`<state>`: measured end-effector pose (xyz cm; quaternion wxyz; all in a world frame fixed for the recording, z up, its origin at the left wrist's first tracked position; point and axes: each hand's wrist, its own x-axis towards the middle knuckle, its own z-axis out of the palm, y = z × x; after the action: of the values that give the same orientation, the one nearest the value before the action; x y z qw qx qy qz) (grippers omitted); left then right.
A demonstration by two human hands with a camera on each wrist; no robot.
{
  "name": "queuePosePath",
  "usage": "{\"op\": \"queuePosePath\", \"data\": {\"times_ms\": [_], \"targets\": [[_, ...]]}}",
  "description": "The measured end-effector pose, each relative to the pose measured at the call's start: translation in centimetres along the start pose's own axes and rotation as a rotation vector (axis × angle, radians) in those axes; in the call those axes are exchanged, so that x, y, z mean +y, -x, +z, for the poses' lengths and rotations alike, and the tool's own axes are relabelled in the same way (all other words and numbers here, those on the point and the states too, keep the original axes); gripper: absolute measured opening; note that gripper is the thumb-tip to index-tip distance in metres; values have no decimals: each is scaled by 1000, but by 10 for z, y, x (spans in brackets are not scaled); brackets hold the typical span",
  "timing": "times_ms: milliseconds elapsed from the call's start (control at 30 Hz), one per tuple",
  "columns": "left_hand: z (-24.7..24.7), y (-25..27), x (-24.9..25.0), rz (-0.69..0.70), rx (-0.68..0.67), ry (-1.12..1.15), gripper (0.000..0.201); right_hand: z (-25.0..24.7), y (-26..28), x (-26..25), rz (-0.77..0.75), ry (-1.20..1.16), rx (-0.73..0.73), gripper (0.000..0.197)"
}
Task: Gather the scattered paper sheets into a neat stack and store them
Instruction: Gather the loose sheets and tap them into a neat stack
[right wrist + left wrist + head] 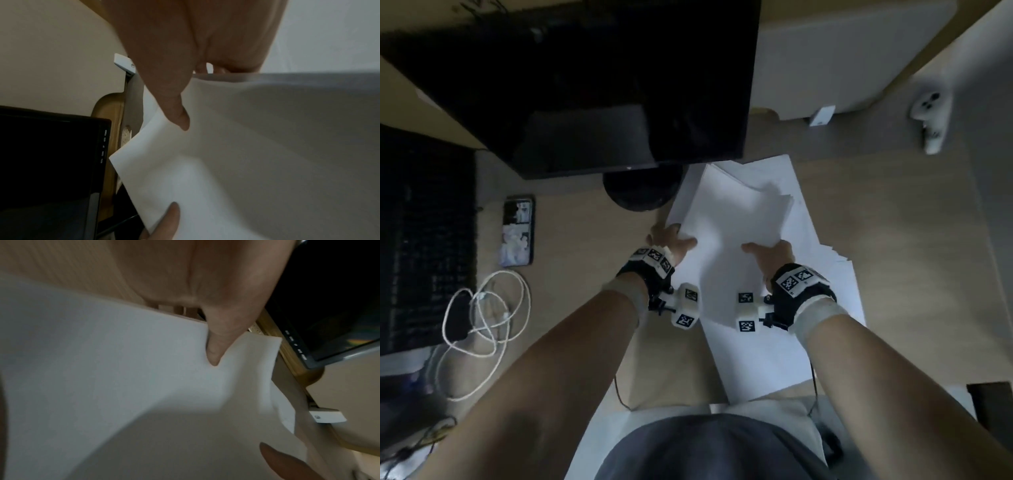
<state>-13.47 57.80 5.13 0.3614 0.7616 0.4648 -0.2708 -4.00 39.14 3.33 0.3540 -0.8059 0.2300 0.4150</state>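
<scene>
A bundle of white paper sheets (pixel 736 209) is held above the wooden desk, its far edges fanned and uneven. My left hand (pixel 671 241) grips the bundle's near left corner, thumb on top. My right hand (pixel 770 251) grips the near right edge the same way. The left wrist view shows my thumb (pixel 216 344) pressed on the sheets (pixel 123 369), the other fingers hidden underneath. In the right wrist view my thumb (pixel 176 113) lies on the paper (pixel 246 146). More loose sheets (pixel 818 274) lie flat on the desk beneath and to the right.
A dark monitor (pixel 592 85) on a round stand (pixel 643 188) sits just behind the paper. A keyboard (pixel 421 240), a phone (pixel 517 236) and a coiled white cable (pixel 482 322) lie to the left. A white object (pixel 931 116) lies at the far right.
</scene>
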Motion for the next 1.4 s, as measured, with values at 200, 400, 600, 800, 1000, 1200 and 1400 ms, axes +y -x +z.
{"op": "queuePosePath", "data": {"times_ms": [200,400,600,800,1000,1200,1400], "targets": [[-19,-20,-2,-49,-61,-166,73,22,12,-23,103,-53,2,90],[-22,-29,-6,-57,-141,-47,79,24,15,-22,68,-39,-27,66],[-13,-21,-18,-48,-41,129,58,12,21,-22,-37,14,-54,49],[13,-10,-18,-67,-56,506,83,-20,23,-14,-130,-49,-98,37],[30,33,9,-92,-116,572,40,-59,18,-2,-238,-9,-156,45],[63,56,23,-112,-38,675,60,-95,12,-10,-400,172,-208,49],[74,54,46,-84,16,674,55,-113,-9,-41,-465,336,-195,52]]}}
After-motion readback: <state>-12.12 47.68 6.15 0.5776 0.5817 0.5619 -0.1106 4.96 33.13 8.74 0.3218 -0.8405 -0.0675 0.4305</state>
